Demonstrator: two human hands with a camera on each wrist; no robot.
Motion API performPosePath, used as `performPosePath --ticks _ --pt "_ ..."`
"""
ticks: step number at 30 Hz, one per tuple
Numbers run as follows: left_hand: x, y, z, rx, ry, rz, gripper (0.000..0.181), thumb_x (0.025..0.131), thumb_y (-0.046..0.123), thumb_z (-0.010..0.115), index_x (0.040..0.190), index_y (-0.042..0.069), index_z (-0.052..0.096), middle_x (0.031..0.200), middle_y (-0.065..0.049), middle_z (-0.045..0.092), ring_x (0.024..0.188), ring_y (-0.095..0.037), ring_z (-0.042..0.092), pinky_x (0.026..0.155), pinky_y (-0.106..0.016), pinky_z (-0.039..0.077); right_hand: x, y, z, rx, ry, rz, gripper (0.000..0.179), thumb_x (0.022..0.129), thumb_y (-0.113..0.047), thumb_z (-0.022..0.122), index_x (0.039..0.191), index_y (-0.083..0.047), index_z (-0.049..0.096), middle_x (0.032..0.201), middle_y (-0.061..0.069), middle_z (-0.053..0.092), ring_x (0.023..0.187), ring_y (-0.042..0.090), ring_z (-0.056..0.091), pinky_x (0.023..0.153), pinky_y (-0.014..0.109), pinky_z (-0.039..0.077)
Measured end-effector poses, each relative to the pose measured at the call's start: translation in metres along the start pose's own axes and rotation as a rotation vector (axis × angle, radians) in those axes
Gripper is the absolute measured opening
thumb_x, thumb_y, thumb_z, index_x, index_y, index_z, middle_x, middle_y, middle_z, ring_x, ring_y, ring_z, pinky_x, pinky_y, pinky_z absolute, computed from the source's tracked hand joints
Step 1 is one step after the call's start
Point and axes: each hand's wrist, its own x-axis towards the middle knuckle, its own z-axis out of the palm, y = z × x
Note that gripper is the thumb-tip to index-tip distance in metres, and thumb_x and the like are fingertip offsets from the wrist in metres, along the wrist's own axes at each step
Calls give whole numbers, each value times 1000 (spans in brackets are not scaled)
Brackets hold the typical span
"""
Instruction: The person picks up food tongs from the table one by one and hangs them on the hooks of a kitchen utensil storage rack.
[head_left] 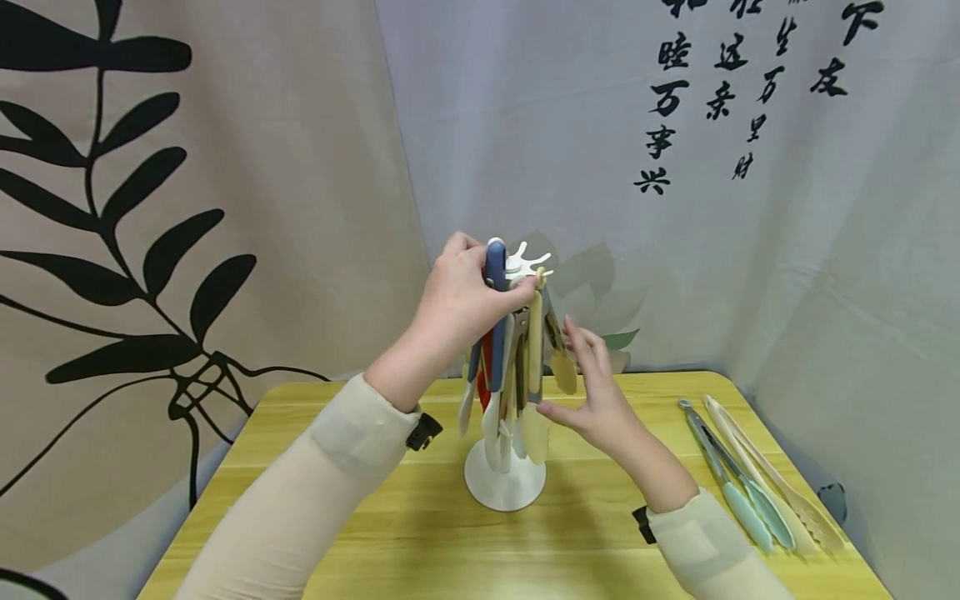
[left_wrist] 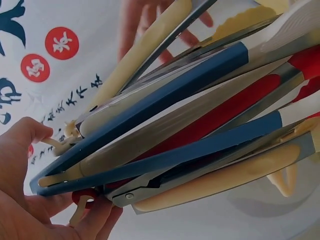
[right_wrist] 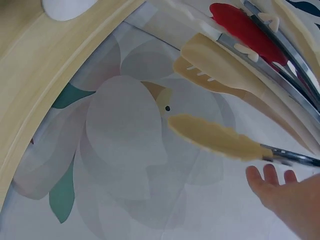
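Many kitchen tongs hang from a white stand (head_left: 506, 485) with branching hooks (head_left: 528, 262) at its top. My left hand (head_left: 468, 283) curls round the upper ends of the hanging tongs. Its thumb and fingers lie on either side of the blue-handled tongs (left_wrist: 160, 110), the thumb reaching toward the cream-handled tongs (head_left: 535, 342). The fingers behind are partly hidden. To the right of the bundle my right hand (head_left: 600, 400) has its fingers spread. In the right wrist view its fingertips are close to yellow-tipped tongs (right_wrist: 215, 137); contact cannot be told.
On the right of the wooden table (head_left: 390, 542) lie teal-tipped tongs (head_left: 750, 500) and cream tongs (head_left: 780, 483) side by side. Behind the table hangs a curtain (head_left: 862, 250) with black characters; large printed leaves (head_left: 90, 275) are at the left.
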Motion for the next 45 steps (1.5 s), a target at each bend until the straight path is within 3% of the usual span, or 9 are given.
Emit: performPosePath --ticks 4,6,9,13,18,23,32,39,45 --pt "-1 0 0 -2 11 -3 39 77 51 69 87 14 62 105 1 44 85 -17 48 66 -26 49 -6 10 -9 39 71 -70 96 83 -57 62 153 -12 12 146 20 24 124 36 33 96 55 32" --pt "-1 0 1 -6 16 -3 38 77 51 69 87 14 62 104 2 43 85 -16 49 66 -26 49 -10 16 -14 45 99 -76 91 87 -49 62 152 -7 14 143 25 26 122 39 33 95 54 32" --pt "0 -1 1 -9 21 3 37 77 50 69 86 15 62 103 2 43 85 -16 49 66 -26 49 -18 26 -22 10 113 -19 85 87 -26 67 152 -11 15 142 25 27 121 37 34 94 50 32" --pt "0 -1 2 -10 21 7 37 77 49 69 86 14 61 103 2 44 85 -15 49 65 -25 50 -31 42 -31 -81 51 131 90 85 -19 70 153 -27 11 144 18 24 121 32 33 93 50 33" --pt "1 -2 3 -19 32 1 38 75 47 69 89 11 63 103 2 44 85 -15 50 67 -25 50 -49 67 -39 -202 -57 263 93 85 -25 72 153 -26 9 144 22 20 127 44 28 92 67 34" --pt "3 -4 4 -36 38 10 39 74 45 70 94 11 64 103 3 45 86 -14 51 69 -25 50 -69 90 -51 -329 -119 338 96 83 -22 73 154 -21 7 143 28 22 125 53 27 88 69 36" --pt "5 -11 2 -31 33 53 33 73 42 71 94 17 64 102 3 47 89 -14 51 71 -25 50 -95 124 -69 -431 -192 432 96 80 -24 74 152 -9 13 138 35 23 121 58 28 86 69 37" --pt "7 -13 1 -15 36 77 35 74 41 71 97 16 64 100 5 47 87 -13 52 69 -25 50 -105 138 -79 -438 -255 496 98 78 -31 76 150 -3 16 138 38 20 125 64 15 89 75 26" --pt "7 -16 0 -6 29 86 37 73 35 72 102 13 65 101 7 47 88 -13 51 69 -24 49 -110 147 -90 -465 -335 590 101 79 -39 74 151 -6 12 144 40 7 119 67 17 84 74 31"
